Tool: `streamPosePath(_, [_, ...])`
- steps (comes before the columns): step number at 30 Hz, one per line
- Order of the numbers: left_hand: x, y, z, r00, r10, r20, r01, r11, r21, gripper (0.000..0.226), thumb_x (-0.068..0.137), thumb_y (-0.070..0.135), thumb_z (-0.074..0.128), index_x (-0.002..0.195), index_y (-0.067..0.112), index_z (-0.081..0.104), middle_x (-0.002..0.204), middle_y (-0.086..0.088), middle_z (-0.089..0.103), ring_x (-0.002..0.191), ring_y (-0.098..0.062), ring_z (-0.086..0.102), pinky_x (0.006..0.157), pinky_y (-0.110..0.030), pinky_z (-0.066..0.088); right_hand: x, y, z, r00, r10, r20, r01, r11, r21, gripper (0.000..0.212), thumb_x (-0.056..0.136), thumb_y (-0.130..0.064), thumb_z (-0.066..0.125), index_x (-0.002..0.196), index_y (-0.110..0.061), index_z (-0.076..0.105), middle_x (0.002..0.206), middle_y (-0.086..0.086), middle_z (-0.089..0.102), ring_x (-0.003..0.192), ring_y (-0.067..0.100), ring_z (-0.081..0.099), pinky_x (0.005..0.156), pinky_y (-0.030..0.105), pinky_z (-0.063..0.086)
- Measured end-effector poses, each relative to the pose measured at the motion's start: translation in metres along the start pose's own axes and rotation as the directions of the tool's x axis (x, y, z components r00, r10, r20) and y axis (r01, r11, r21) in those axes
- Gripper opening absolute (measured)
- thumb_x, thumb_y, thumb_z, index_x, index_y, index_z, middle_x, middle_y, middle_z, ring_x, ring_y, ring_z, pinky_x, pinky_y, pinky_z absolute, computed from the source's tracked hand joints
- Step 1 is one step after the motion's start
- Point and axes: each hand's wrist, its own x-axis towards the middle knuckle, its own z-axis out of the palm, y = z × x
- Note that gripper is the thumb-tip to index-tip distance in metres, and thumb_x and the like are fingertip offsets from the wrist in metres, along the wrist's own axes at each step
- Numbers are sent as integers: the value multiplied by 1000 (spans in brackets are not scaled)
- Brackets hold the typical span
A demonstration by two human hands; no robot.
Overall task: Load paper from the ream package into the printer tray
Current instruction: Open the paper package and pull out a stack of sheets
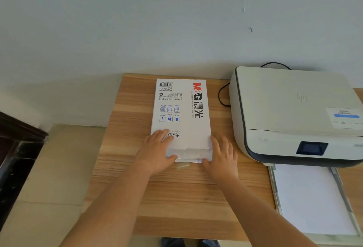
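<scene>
A white ream package [184, 113] with red and black lettering lies flat on the wooden table [125, 129], its near end open with sheet edges showing. My left hand [157, 150] rests flat on the package's near left corner, thumb at the open end. My right hand [222, 158] lies against the near right corner, fingers straight along its side. To the right stands a white printer [290, 109]. Its paper tray [275, 187] is pulled out toward me and holds white sheets [312, 197].
A black cable [222, 97] loops on the table between the package and the printer. A small scrap of clear tape [182, 166] lies just in front of the package. The wall is close behind; the table's left edge drops to a tiled floor.
</scene>
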Motion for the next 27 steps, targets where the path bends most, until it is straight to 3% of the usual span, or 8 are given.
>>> streamPosePath(13, [23,44,31,994,108,-11,-105,984,141,75,85,51,54,146,26,19,159,-1,1,145,-26,-2,118,-46,-2,-6,16,0,998,-61,-11,60,996,-65,69,81,-48,56,140,-29,26,150,10,30,137,32,29,107,51,29])
streamPosePath(22, [29,41,31,998,45,-38,-36,976,217,74,86,41,58,146,23,19,159,-5,5,145,-29,2,117,-50,1,-7,14,4,997,74,37,-76,995,60,66,80,-41,52,138,-34,22,153,6,19,138,29,21,111,49,22])
streamPosePath(27, [28,27,23,999,45,1,-44,975,217,78,85,46,56,147,25,15,159,-1,2,145,-25,-1,117,-48,-2,-3,6,4,991,122,55,-127,987,102,67,79,-39,52,138,-32,20,153,6,16,136,29,21,110,48,22])
